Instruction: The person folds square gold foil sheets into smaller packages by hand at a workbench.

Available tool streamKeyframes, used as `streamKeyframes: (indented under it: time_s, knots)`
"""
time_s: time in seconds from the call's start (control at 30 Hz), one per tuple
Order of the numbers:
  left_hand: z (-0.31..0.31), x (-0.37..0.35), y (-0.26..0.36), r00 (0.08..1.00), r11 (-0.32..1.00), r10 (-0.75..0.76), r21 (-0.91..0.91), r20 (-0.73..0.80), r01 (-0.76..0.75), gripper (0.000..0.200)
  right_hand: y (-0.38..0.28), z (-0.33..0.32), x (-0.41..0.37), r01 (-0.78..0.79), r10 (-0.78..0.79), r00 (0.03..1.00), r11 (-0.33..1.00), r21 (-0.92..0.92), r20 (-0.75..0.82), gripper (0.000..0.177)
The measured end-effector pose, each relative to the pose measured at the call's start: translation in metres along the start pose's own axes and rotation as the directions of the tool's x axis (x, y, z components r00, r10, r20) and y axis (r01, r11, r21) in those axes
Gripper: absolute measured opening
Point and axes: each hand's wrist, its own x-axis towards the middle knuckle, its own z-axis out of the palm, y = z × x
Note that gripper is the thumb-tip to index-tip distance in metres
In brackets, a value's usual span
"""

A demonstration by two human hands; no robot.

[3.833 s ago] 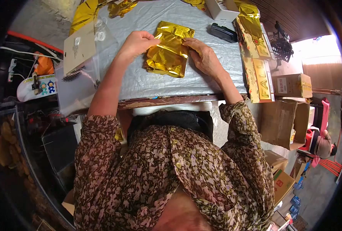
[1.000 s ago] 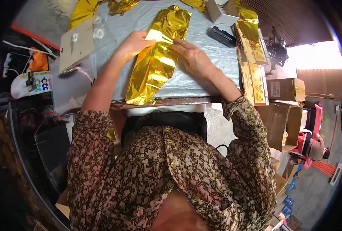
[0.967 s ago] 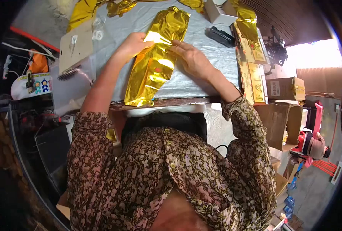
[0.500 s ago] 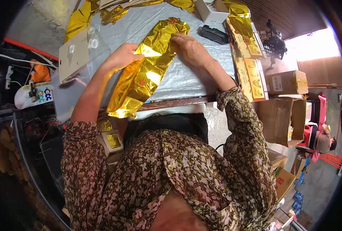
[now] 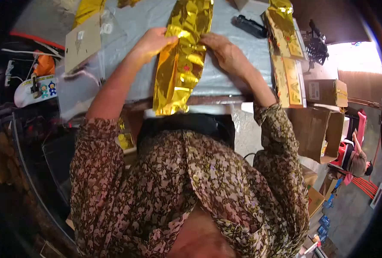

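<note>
A long, crinkled gold foil strip (image 5: 184, 64) with a small red mark stretches lengthwise over the table, its near end hanging past the front edge. My left hand (image 5: 153, 43) pinches the strip's left side, thumb and fingers closed on the foil. On the opposite side, my right hand (image 5: 225, 51) has its bent fingers gripping the foil edge at nearly the same height; some fingertips are hidden. The table (image 5: 135, 26) has a grey-silver cover.
A black object (image 5: 250, 26) lies right of the strip. Flat boxes lettered FALL (image 5: 293, 86) line the table's right edge. A card (image 5: 82, 43) and clear plastic sit at left. Cardboard boxes (image 5: 320, 131) stand on the right, with another person (image 5: 358, 157) beyond.
The foil strip has swung more upright in view, its near end moving right and up. Both hands still hold its sides and sit slightly higher in view; the camera view has shifted.
</note>
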Motion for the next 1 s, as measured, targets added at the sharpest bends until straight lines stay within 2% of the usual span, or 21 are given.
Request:
streamKeyframes:
  time_s: [0.03, 0.1, 0.17, 0.23, 0.33, 0.43, 0.5, 0.77, 0.9, 0.93, 1.0]
  knots:
    - [0.000, 0.002, -0.005, 0.999, 0.999, 0.032, 0.041, -0.013, -0.032, 0.032, -0.003, -0.003, 0.002, 0.056, -0.057, 0.998, 0.998, -0.033, -0.027, 0.038]
    - [0.001, 0.004, -0.013, 0.999, 0.999, 0.040, -0.014, 0.028, -0.040, 0.031, -0.001, -0.002, 0.003, -0.006, 0.007, 1.000, 0.993, 0.120, -0.015, 0.039]
    - [0.002, 0.006, -0.016, 0.996, 0.989, 0.089, -0.117, -0.012, -0.090, 0.032, -0.002, -0.003, 0.002, 0.013, -0.010, 0.999, 0.995, 0.099, -0.031, 0.040]
    - [0.002, 0.005, -0.013, 0.996, 0.993, 0.087, -0.085, -0.005, -0.087, 0.033, -0.006, -0.005, -0.001, 0.012, -0.012, 0.999, 1.000, 0.001, -0.039, 0.040]
    - [0.003, 0.001, -0.008, 1.000, 0.995, 0.024, -0.101, 0.015, -0.023, 0.033, -0.013, -0.003, -0.006, 0.013, -0.014, 1.000, 1.000, 0.027, 0.016, 0.040]
    - [0.000, -0.001, -0.010, 0.999, 0.994, 0.031, -0.110, 0.044, -0.026, 0.035, -0.019, 0.004, -0.010, 0.028, -0.028, 1.000, 1.000, -0.009, 0.009, 0.040]
    - [-0.004, -0.002, -0.011, 0.987, 0.985, 0.099, -0.154, 0.126, -0.080, 0.037, -0.017, 0.007, -0.009, 0.041, -0.041, 0.999, 0.999, 0.007, -0.001, 0.040]
    - [-0.009, 0.001, -0.018, 0.983, 0.985, 0.093, -0.159, 0.158, -0.067, 0.042, -0.018, 0.006, -0.008, 0.056, -0.055, 0.998, 0.998, 0.031, -0.015, 0.040]
    - [-0.002, -0.001, -0.015, 0.988, 0.980, 0.107, -0.182, 0.110, -0.085, 0.036, -0.026, -0.003, -0.014, -0.099, 0.097, 0.995, 0.989, 0.111, 0.021, 0.041]
    - [-0.004, -0.003, -0.012, 0.984, 0.983, 0.087, -0.175, 0.158, -0.058, 0.044, -0.029, -0.006, -0.015, -0.116, 0.114, 0.993, 0.986, 0.120, 0.020, 0.042]
    - [-0.004, -0.007, -0.007, 0.982, 0.980, 0.094, -0.188, 0.164, -0.062, 0.044, -0.024, -0.008, -0.016, -0.094, 0.093, 0.996, 0.989, 0.118, 0.012, 0.043]
